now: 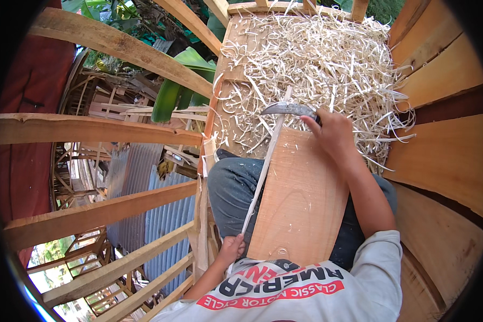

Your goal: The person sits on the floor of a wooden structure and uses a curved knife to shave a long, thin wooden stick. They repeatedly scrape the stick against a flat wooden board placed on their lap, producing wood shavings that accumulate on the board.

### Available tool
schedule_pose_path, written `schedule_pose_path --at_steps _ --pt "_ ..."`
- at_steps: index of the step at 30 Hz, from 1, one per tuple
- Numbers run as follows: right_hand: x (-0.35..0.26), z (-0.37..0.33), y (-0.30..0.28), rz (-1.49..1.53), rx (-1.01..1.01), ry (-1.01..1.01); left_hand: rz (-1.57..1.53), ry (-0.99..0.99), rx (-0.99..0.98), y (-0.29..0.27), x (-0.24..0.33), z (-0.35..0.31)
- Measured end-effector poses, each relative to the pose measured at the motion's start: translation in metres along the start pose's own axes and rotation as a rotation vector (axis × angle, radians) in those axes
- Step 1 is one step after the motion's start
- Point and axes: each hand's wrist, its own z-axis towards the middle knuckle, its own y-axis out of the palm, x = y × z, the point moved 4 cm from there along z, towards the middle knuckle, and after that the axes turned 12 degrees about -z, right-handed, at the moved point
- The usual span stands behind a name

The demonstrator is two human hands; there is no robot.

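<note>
My left hand (232, 249) is closed around the lower end of a long, pale, thin strip (257, 190), which looks like bamboo or wood. From there the strip slants up past the left edge of a wooden board (303, 204) lying across my lap. My right hand (335, 131) grips a knife with a curved blade (285, 109) near the board's far end; its handle is mostly hidden in the fist. The blade points left and crosses the strip near the strip's far end, apparently touching it. My right forearm passes over the board's right edge.
A thick heap of curled pale shavings (327, 64) covers much of the plank floor (233, 59) ahead. Wooden rails (102, 129) stand at the left, with corrugated metal sheets (169, 231) beyond them. A wall of wide planks (440, 155) closes the right side.
</note>
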Motion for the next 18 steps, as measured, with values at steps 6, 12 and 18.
schedule_pose_path --at_steps 6,12,18 --pt "-0.011 -0.003 0.002 0.163 -0.19 0.127 0.037 0.064 -0.007 -0.011 -0.011 0.0" --pt "-0.03 -0.022 -0.009 0.064 0.08 -0.204 0.026 0.065 -0.011 -0.008 -0.009 0.0" --pt "-0.008 -0.003 -0.003 0.1 -0.008 0.0 0.015 0.038 -0.026 -0.006 -0.005 0.002"
